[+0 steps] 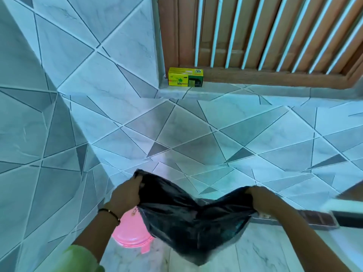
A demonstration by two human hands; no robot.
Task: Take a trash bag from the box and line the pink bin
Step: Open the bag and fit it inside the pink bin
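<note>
A black trash bag (188,216) hangs spread between my two hands at the bottom of the view. My left hand (127,193) grips its upper left edge and my right hand (259,199) grips its upper right edge. The bag sags in the middle and tapers to a point below. Under it, at the lower left, the pink bin (127,232) stands on the floor, mostly hidden by the bag and my left forearm. The yellow and green box (185,77) of trash bags sits on the tiled window ledge far ahead.
Tiled walls rise on the left and ahead. A wooden window frame with bars (265,36) is above the ledge. A dark floor drain or threshold strip (318,216) lies at the right by a door edge.
</note>
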